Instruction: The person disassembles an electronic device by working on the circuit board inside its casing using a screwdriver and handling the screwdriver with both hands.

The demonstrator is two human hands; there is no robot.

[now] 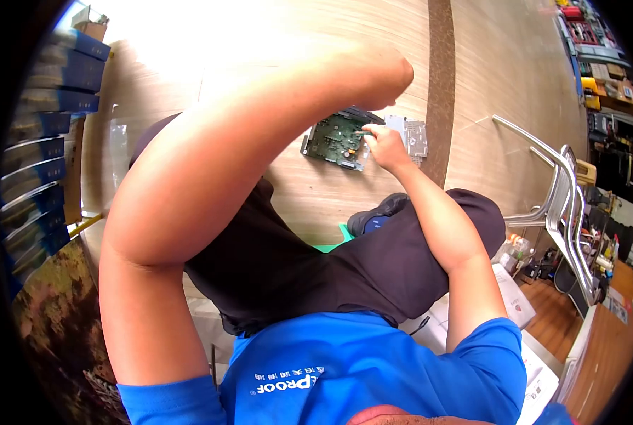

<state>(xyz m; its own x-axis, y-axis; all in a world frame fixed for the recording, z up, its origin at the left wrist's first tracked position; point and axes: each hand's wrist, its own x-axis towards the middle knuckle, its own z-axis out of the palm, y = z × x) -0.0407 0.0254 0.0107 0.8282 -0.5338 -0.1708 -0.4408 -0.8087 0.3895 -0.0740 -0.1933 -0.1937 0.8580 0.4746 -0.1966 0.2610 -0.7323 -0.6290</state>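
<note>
A green circuit board [338, 142] in a dark-edged housing lies on the floor in front of me. My right hand [387, 147] is over its right edge, with thumb and fingers pinched around a thin, greenish stick-like tool [363, 132] whose tip points left across the board. The tool's exact kind is too small to make out. Above the board's far side is my left hand [391, 74], bent at the wrist, its fingers turned away and hidden. Whether it touches the board or holds anything does not show.
A flat grey metal plate [414, 138] lies right of the board. My shoe [377, 216] is close below it. Stacked blue boxes [47, 163] line the left side. At right stand a chrome tube frame [564, 191] and cluttered shelves [614, 92]. A dark strip [440, 92] crosses the floor.
</note>
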